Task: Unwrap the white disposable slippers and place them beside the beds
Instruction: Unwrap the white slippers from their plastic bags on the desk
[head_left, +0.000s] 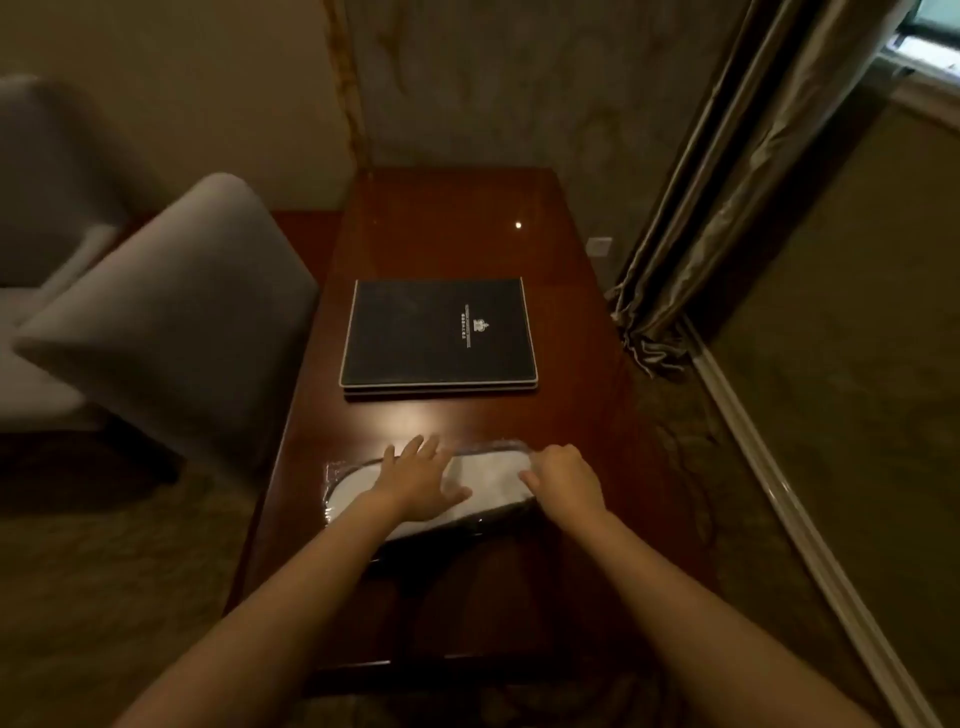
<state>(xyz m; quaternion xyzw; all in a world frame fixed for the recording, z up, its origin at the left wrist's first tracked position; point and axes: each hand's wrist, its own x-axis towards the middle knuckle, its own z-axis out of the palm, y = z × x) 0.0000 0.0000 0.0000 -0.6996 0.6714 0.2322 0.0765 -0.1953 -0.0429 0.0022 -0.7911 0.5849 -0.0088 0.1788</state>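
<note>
A pair of white disposable slippers (493, 478) in a clear plastic wrapper lies flat on the dark wooden table (457, 228), near its front half. My left hand (415, 480) rests flat on the middle of the pack with fingers spread. My right hand (563, 480) is closed at the pack's right end, its fingers pinching the wrapper there. The left end of the wrapper (337, 478) sticks out past my left hand. No bed is in view.
A black folder (439, 335) with a small pale logo lies on the table behind the slippers. Two grey upholstered chairs (171, 322) stand to the left. Curtains (727, 171) hang at the right beside a window, over carpeted floor.
</note>
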